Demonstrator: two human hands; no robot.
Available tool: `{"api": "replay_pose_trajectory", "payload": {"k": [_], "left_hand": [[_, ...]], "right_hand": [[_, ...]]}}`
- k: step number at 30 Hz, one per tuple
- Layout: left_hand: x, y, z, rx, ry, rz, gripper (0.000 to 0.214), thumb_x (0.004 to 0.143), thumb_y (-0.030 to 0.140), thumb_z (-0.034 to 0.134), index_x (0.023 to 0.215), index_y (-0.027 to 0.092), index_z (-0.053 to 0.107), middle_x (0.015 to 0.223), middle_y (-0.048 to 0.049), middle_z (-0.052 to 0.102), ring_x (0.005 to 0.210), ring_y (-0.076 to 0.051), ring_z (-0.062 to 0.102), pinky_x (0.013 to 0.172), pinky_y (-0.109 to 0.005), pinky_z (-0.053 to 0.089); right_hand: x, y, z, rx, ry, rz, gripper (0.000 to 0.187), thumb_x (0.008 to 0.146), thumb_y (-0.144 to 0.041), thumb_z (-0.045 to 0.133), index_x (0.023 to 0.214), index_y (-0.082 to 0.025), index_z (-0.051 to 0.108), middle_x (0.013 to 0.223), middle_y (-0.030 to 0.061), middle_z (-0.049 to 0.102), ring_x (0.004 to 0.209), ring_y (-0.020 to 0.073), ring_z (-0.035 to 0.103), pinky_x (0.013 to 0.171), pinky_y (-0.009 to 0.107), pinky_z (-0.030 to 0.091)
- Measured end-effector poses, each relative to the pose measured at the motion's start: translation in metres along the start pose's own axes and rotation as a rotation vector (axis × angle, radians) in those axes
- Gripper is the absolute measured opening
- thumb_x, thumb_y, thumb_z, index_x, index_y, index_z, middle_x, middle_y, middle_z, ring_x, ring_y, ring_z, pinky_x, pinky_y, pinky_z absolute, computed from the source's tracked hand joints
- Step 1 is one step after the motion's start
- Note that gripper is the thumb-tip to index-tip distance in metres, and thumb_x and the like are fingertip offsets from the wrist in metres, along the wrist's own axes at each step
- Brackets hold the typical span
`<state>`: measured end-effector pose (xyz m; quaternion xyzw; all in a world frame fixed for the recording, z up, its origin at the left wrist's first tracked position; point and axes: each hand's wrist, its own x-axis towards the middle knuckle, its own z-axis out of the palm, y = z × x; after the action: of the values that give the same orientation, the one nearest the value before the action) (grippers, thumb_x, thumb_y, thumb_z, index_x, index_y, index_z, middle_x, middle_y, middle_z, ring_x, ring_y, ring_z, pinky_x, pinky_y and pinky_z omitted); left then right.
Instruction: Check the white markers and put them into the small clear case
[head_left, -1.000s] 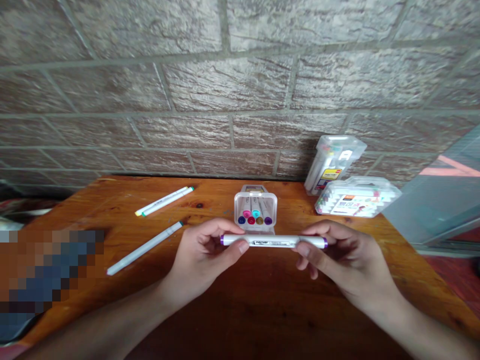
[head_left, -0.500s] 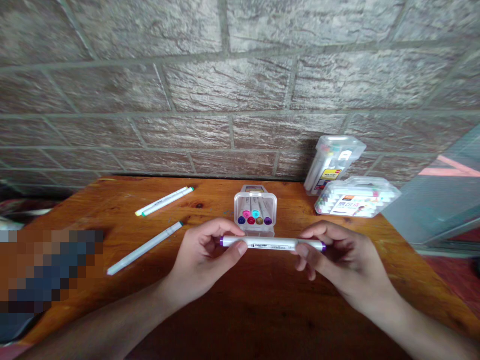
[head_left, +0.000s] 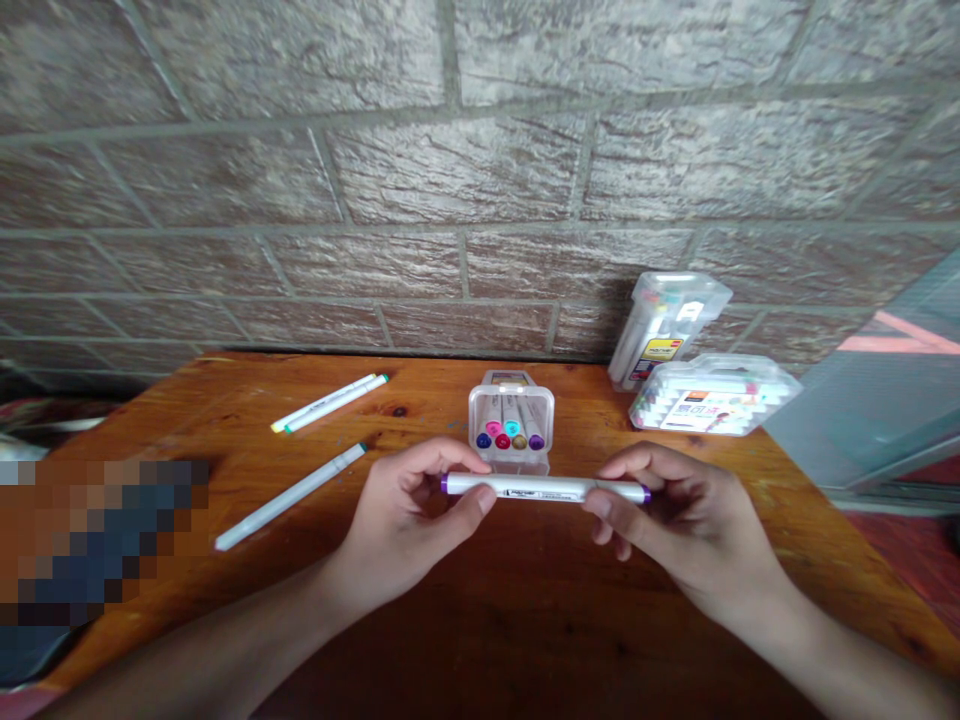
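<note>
A white marker (head_left: 540, 488) with purple ends is held level above the table, its printed label turned toward me. My left hand (head_left: 409, 510) pinches it near the left end between thumb and fingers. On its right part, the thumb and fingers of my right hand (head_left: 675, 510) are closed too. Just beyond the marker lies an open clear plastic case (head_left: 551, 410), its mouth facing me. Several markers (head_left: 513, 430) are inside it, with pink, turquoise, blue, red, ochre and purple ends showing. The marker hides part of the case's near edge.
Two white markers (head_left: 330, 404) lie together at the left back of the wooden table (head_left: 427, 400); another marker (head_left: 292, 497) lies nearer. At the right back, a tall clear marker case (head_left: 660, 330) stands behind a wide marker case (head_left: 716, 398). A brick wall (head_left: 450, 180) rises behind.
Almost nothing differs. My right thumb has shifted slightly left along the marker; both hands keep their hold, and the cases and loose markers stay put.
</note>
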<state>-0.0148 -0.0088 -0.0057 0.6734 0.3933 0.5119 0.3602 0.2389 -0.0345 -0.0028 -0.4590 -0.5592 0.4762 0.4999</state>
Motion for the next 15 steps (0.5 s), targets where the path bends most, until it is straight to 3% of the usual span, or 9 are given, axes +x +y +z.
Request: {"api": "replay_pose_trajectory", "payload": {"k": [9,15], "left_hand": [[0.0007,0.0019,-0.0004,0.014,0.006,0.025,0.004,0.081,0.014,0.077,0.085,0.015,0.076,0.069,-0.0019,0.073,0.058,-0.011,0.063,0.054,-0.016,0.048],[0.0001,-0.0009,0.0005,0.005,-0.002,-0.011,0.006,0.08,0.016,0.081,0.083,0.016,0.076,0.07,-0.0018,0.074,0.059,-0.011,0.063,0.054,-0.017,0.049]], "right_hand": [[0.003,0.0023,-0.0044,-0.014,-0.076,-0.016,0.022,0.088,-0.034,0.087,0.09,-0.018,0.072,0.066,0.0006,0.075,0.049,0.0096,0.067,0.047,0.016,0.056],[-0.0028,-0.0029,0.0012,-0.006,0.005,0.031,0.023,0.085,-0.034,0.089,0.087,-0.018,0.073,0.064,0.0003,0.074,0.048,0.0088,0.064,0.047,0.015,0.054]]}}
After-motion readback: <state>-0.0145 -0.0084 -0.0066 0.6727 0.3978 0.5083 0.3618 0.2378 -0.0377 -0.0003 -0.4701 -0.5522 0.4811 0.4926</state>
